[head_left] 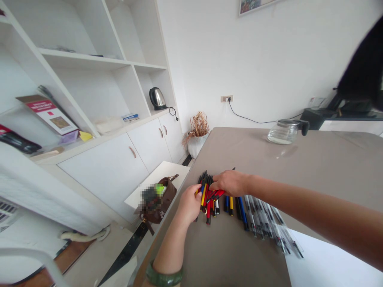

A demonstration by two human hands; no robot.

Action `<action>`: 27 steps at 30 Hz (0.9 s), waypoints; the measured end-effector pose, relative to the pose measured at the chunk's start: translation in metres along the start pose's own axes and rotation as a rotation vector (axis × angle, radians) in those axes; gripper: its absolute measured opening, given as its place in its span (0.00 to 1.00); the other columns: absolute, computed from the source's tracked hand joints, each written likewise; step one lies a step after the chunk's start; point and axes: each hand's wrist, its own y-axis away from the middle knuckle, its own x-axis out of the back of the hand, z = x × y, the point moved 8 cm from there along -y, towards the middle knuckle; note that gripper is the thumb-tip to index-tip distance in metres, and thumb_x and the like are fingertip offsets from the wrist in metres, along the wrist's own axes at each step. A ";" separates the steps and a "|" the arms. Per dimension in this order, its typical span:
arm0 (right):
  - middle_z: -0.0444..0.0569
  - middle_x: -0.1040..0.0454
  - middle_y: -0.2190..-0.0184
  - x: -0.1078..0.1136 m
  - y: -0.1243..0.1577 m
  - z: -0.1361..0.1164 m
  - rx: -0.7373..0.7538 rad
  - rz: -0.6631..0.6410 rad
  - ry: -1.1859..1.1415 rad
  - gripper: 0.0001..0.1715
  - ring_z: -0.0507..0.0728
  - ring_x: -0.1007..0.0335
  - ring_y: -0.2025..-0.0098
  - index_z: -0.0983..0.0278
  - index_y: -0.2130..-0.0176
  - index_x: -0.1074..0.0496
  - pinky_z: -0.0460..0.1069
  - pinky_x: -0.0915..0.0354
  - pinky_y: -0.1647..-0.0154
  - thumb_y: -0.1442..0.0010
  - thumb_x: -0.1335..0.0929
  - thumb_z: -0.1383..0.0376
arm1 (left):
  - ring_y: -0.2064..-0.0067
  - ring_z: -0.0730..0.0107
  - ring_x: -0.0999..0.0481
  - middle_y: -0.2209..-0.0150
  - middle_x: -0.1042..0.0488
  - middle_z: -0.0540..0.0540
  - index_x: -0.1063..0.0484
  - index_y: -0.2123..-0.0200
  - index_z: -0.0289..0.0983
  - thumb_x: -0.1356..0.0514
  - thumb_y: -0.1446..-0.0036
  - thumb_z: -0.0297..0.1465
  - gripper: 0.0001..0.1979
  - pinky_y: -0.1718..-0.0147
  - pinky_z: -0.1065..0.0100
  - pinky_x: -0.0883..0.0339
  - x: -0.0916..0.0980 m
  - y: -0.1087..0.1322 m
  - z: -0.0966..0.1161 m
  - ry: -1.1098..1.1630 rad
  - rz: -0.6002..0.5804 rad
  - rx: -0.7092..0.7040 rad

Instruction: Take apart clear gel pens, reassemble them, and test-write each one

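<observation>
On a taupe-covered bench (236,151), the left hand (189,203) curls against a bunch of coloured pens (204,195), its grip unclear; the right hand (229,181) clasps red pens (220,193) alongside. Light, even side pressure should stop barrels rolling.

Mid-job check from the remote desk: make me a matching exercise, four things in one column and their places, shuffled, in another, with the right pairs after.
Things
1. Electric kettle
2. Bunch of coloured pens
3. Glass pot with a black handle
4. Clear-barrelled pens

Places
A. Between the left hand and the right hand
B. Spread out, partly hidden by the right forearm
C. In a compartment of the white shelf unit
D. Near the far edge of the table

Right pairs: 1-C, 2-A, 3-D, 4-B
</observation>
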 end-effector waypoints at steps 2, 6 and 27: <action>0.50 0.32 0.70 0.000 0.007 0.002 -0.018 -0.010 -0.023 0.12 0.52 0.37 0.72 0.63 0.62 0.32 0.46 0.48 0.74 0.49 0.38 0.65 | 0.51 0.66 0.36 0.52 0.34 0.44 0.35 0.55 0.38 0.49 0.49 0.28 0.17 0.50 0.66 0.48 -0.002 0.001 0.003 0.008 -0.009 -0.013; 0.49 0.32 0.71 0.001 0.020 0.009 -0.059 -0.007 -0.055 0.10 0.51 0.39 0.74 0.64 0.65 0.31 0.45 0.49 0.76 0.50 0.38 0.67 | 0.49 0.67 0.38 0.50 0.36 0.45 0.34 0.55 0.39 0.48 0.50 0.27 0.17 0.50 0.67 0.49 -0.009 0.003 0.010 0.027 -0.024 -0.029; 0.49 0.32 0.73 0.000 -0.021 -0.032 0.206 0.004 0.172 0.10 0.52 0.37 0.74 0.64 0.67 0.32 0.47 0.46 0.74 0.45 0.41 0.68 | 0.46 0.62 0.42 0.48 0.38 0.44 0.38 0.51 0.37 0.49 0.58 0.18 0.27 0.47 0.64 0.54 -0.004 0.001 0.009 0.084 0.006 -0.002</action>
